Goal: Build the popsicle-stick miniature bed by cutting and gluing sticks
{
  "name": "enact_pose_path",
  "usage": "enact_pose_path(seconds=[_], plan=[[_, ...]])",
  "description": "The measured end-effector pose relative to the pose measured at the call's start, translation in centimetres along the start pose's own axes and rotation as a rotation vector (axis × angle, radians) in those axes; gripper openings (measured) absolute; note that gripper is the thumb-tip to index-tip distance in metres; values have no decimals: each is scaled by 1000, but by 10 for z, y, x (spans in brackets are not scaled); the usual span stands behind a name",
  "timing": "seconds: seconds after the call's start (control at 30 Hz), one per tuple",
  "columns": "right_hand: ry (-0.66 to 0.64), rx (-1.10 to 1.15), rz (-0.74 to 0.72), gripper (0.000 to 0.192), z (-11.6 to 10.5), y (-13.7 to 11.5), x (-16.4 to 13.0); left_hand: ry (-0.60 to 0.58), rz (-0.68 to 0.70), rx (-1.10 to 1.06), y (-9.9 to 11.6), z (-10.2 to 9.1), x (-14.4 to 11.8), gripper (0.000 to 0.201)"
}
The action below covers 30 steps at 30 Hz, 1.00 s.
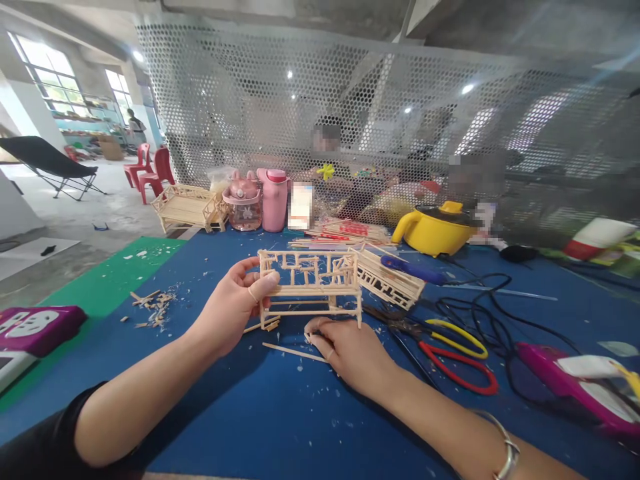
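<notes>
My left hand grips the left end of a small bench frame built from thin wooden sticks, its thumb on the front rail. The bench is upright above the table, with a lattice back. Below its right half, my right hand is low over the tabletop with its fingers pinched together. A small pale bit shows at those fingertips, too small to name. Just left of that hand lies a loose wooden stick. Shorter sticks lie under the bench's left end.
Right of my hands lie pliers, scissors, a blue-handled tool and black cables. Another stick model lies behind. A yellow pot, pink bottle and stick bed stand farther back. Scraps lie left.
</notes>
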State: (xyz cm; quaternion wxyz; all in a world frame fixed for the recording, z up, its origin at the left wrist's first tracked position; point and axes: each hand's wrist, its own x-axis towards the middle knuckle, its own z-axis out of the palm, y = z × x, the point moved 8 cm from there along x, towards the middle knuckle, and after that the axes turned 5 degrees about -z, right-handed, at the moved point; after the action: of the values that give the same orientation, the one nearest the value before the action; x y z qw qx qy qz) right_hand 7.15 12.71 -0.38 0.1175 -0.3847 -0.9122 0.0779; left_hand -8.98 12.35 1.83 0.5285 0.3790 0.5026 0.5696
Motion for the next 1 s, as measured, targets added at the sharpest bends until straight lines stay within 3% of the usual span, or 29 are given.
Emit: enact_pose_path(seconds=[0.17, 0.3, 0.47, 0.53, 0.63, 1.0], plan=[[-6, -167, -14, 18, 0, -14, -13, -9, 1, -29, -1, -1, 1, 55], [51, -163, -151, 18, -10, -37, -27, -13, 2, -19, -1, -1, 2, 55], [341, 21, -201, 13, -70, -33, -33, -23, -5, 33, -3, 1, 0, 57], [429, 13, -132, 12, -94, -19, -30, -26, -7, 38, -3, 2, -1, 56], [483, -32, -56, 12, -114, -5, -21, -19, -17, 38, -4, 1, -3, 55], [574, -126, -259, 11, -110, -15, -21, -30, 4, 21, -4, 2, -3, 53]])
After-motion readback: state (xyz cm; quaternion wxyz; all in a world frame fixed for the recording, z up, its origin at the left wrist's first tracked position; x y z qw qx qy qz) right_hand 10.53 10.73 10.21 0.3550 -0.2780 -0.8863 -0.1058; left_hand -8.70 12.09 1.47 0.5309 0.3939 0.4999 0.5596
